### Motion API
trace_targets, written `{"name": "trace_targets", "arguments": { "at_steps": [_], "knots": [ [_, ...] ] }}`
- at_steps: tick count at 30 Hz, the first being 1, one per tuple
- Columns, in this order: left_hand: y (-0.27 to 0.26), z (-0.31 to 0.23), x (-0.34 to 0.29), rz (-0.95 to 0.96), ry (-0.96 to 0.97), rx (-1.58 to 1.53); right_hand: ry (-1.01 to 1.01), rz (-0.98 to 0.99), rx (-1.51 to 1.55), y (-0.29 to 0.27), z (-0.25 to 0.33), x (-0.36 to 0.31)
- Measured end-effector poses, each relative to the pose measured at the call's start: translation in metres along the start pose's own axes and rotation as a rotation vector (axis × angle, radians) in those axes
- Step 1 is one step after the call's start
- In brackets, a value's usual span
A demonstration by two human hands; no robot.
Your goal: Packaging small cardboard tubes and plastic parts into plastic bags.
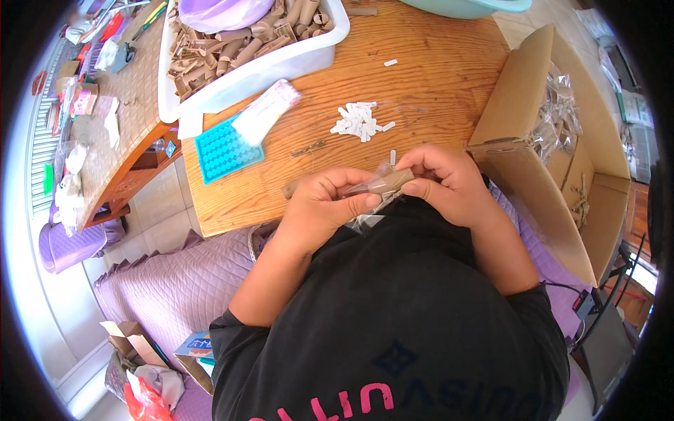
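Close to my chest, at the table's near edge, both hands hold a brown tube piece (390,182) and a clear plastic bag (359,188) around or against it. My left hand (324,203) is closed, pinching the bag between thumb and fingers. My right hand (444,184) grips the tube's right end with thumb and fingertips. Another brown tube (291,188) pokes out beside my left hand; whether that hand touches it, I cannot tell. Just beyond the hands lie a single white strip (392,157) and a heap of small white strips (358,121).
A white bin (253,76) of brown tube pieces, with a purple bowl (223,12) on top, stands far left. Nearer are a teal moulded tray (223,156) and a pack of clear bags (268,112). An open cardboard box (516,91) with bagged pieces (559,112) stands right.
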State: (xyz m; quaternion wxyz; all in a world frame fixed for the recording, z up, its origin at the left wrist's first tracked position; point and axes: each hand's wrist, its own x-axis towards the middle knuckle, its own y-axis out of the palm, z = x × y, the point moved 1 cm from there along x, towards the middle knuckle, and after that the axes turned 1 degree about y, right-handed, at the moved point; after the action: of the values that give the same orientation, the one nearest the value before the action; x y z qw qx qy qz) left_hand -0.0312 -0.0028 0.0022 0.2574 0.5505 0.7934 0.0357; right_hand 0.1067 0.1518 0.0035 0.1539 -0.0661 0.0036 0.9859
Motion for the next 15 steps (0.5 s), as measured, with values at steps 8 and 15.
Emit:
{"name": "trace_targets", "arguments": {
  "at_steps": [8, 15],
  "knots": [
    [0.007, 0.007, 0.003, 0.008, -0.090, -0.199, 0.103, -0.020, -0.086, 0.010, 0.000, 0.002],
    [0.008, 0.011, 0.005, -0.077, -0.034, -0.279, -0.333, -0.073, -0.461, 0.009, 0.000, 0.001]
  ]
}}
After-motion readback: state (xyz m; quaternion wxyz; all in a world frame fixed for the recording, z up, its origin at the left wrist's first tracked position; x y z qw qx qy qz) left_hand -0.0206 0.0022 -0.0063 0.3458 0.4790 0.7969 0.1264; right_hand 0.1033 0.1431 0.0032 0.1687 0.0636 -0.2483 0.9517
